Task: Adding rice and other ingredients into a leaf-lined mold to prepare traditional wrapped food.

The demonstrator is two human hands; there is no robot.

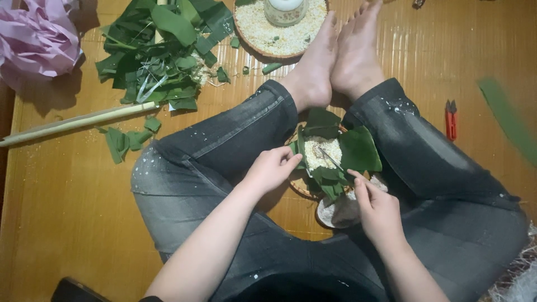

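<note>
Left hand (272, 168) pinches the leaf wrap (358, 150) edge, right hand (377, 208) grips its near fold; best kept level so rice (323, 152) stays in.

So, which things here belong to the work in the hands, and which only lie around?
In use: left hand, right hand, leaf wrap, rice filling, round basket tray.
Lying about: red clippers, pink bag, leaf scraps, pale stick.

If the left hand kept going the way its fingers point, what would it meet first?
The left hand points right, toward the green leaf wrapper filled with white rice. Its fingertips look already at the wrapper's near edge, so that leaf edge would likely come first; depth is unclear.
</note>
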